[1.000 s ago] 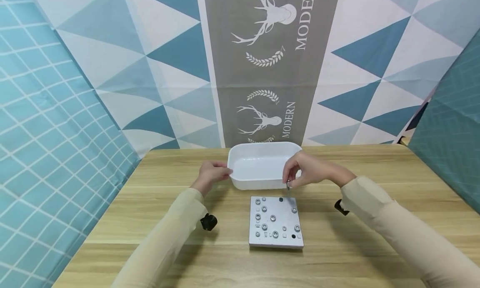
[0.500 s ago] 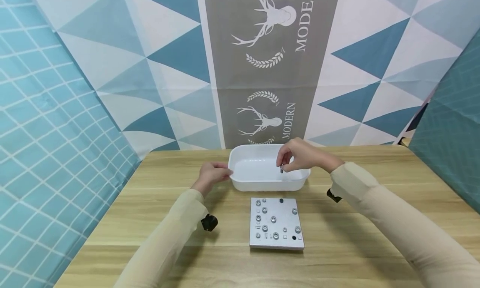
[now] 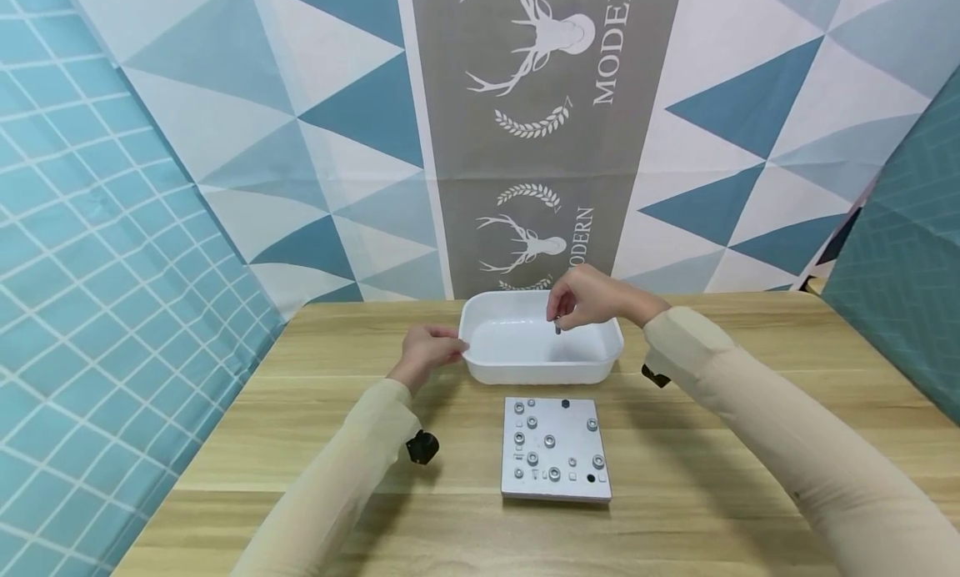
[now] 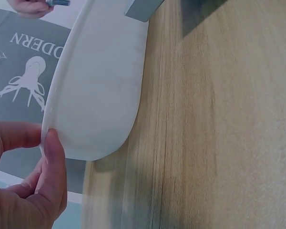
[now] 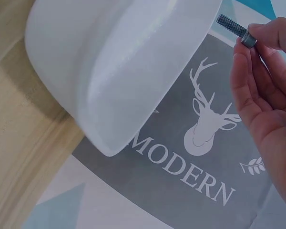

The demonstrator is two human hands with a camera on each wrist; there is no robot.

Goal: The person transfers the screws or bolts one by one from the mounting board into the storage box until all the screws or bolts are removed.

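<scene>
My right hand (image 3: 587, 298) pinches a socket head bolt (image 5: 236, 29) by its head, between thumb and fingers. It hangs over the inside of a white rectangular tub (image 3: 480, 375), and the right wrist view shows the bolt's dark threaded shank. At the tub's left end my left hand (image 3: 427, 352) pinches the rim between thumb and fingers, seen close in the left wrist view. In front of the tub lies a silver metal block (image 3: 555, 495) with several bolts of differing sizes seated in its top, plus a few dark holes.
The tub and block stand on a wood-grain table (image 3: 315, 410). A patterned cloth backdrop (image 3: 517, 160) rises right behind the table's far edge, with blue tiled cloth (image 3: 97, 252) along the left and a green cloth (image 3: 900, 252) on the right.
My right hand has carried the bolt from the tub's front right edge, up and slightly left, to over its inside. My left hand has kept its pinch on the rim.
</scene>
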